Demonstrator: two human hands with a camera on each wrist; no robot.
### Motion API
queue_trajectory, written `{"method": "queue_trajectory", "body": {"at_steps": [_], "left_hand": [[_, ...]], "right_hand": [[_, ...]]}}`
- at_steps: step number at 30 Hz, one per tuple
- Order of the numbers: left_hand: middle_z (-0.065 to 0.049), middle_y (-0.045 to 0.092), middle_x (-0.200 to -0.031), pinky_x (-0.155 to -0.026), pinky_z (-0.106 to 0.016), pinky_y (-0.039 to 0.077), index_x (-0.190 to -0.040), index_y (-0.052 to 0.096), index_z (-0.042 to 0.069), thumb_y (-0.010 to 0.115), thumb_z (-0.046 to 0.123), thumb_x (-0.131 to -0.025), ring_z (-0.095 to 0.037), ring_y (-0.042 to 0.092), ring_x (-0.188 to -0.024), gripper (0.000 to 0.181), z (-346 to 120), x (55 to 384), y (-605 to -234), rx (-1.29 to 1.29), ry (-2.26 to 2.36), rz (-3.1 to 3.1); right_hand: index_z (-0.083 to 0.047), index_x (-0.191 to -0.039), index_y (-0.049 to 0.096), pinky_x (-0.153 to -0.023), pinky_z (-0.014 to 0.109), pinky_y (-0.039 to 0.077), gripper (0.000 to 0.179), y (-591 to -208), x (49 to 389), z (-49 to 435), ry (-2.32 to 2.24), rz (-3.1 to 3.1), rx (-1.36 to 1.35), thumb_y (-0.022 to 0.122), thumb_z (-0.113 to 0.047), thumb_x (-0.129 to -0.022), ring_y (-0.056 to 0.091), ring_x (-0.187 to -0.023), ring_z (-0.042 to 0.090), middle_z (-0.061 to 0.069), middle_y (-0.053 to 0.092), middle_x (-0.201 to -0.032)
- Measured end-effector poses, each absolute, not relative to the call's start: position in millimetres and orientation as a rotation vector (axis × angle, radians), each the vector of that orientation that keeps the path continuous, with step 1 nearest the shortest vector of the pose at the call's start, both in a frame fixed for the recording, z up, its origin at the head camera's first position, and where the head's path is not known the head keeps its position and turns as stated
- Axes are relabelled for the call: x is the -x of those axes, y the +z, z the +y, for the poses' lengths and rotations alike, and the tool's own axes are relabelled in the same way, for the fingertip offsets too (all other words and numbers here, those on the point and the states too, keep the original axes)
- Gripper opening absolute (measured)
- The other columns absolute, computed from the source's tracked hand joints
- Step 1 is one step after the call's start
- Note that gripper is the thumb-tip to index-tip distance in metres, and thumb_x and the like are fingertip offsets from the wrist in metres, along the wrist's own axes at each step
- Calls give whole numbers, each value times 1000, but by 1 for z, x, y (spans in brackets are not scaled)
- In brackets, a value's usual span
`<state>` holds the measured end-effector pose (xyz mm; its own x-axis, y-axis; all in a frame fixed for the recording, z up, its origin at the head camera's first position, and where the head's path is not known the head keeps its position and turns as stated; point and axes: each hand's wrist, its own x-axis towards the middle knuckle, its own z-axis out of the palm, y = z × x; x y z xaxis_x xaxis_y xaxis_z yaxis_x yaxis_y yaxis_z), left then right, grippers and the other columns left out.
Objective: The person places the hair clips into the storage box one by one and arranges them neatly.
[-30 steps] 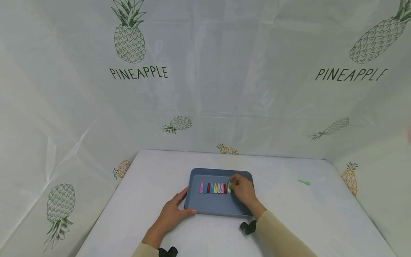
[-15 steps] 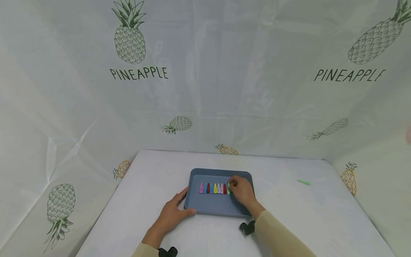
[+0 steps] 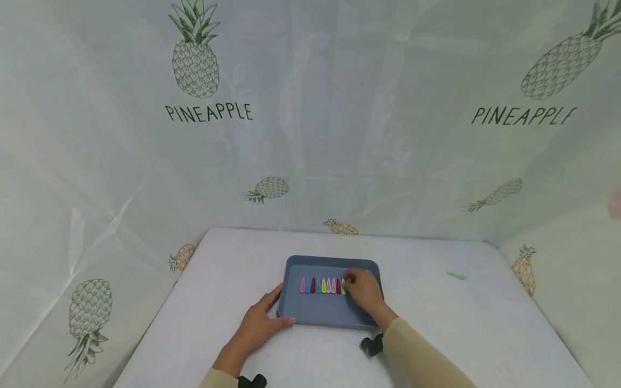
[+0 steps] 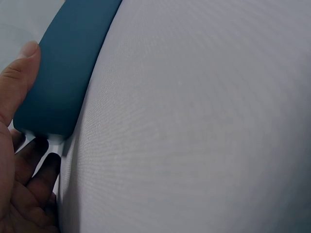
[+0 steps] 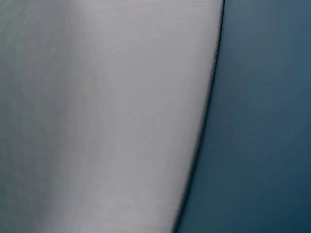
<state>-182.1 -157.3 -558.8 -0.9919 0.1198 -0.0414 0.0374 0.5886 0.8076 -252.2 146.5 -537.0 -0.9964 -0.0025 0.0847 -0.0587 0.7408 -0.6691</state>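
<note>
A row of snap hair clips in several colours lies across the blue-grey tray [image 3: 320, 318]. The row has a pink clip [image 3: 303, 285] at its left end and a dark red clip [image 3: 338, 286] near its right end. My right hand [image 3: 365, 291] pinches the green hair clip [image 3: 343, 286] at the row's right end; its fingertips partly cover the clip. My left hand [image 3: 257, 325] rests against the tray's near left corner, thumb along the front edge and fingers along the left side. In the left wrist view, the thumb [image 4: 22, 73] touches the tray wall [image 4: 68, 73].
Another green hair clip [image 3: 457, 276] lies on the white table [image 3: 436, 323], well right of the tray. A pineapple-print curtain [image 3: 339, 134] hangs behind and around the table. The right wrist view has only the cloth and the tray's outer side [image 5: 257, 121], without fingers.
My right hand has shifted slightly left, bringing the green hair clip closer to the dark red one. The left hand stays at the tray's corner.
</note>
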Motion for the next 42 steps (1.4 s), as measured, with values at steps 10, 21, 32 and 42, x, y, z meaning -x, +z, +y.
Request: {"method": "queue_trajectory", "body": {"at_steps": [10, 21, 32, 42], "left_hand": [[-7, 46, -165, -119, -75, 30, -162, 43, 34, 88, 59, -79, -50, 34, -154, 98, -160, 181, -563, -140, 1395, 2714], [-9, 45, -166, -119, -74, 30, -162, 44, 32, 89, 57, -79, -50, 34, -154, 98, -160, 181, -560, -145, 1411, 2706], [-10, 45, -166, -119, -74, 30, -162, 44, 33, 89, 57, -79, -50, 35, -154, 97, -159, 181, -560, -141, 1416, 2702], [-9, 46, -165, -119, -73, 31, -162, 44, 34, 89, 56, -80, -49, 35, -154, 96, -158, 182, -560, -149, 1408, 2713]], "right_hand": [[-10, -98, 78, -65, 31, 45, 8, -540, 251, 145, 1072, -2876, -60, 79, -7, -90, 55, -73, 14, -2, 65, -79], [-10, -100, 79, -66, 31, 47, 9, -538, 252, 145, 1049, -2889, -62, 80, -9, -91, 56, -74, 13, -2, 67, -81], [-9, -103, 80, -68, 32, 47, 12, -537, 253, 146, 1039, -2895, -40, 79, -9, -91, 57, -76, 14, -1, 67, -84], [-9, -107, 79, -71, 34, 51, 14, -537, 252, 147, 1070, -2880, -46, 77, -9, -93, 59, -80, 15, 0, 70, -88]]}}
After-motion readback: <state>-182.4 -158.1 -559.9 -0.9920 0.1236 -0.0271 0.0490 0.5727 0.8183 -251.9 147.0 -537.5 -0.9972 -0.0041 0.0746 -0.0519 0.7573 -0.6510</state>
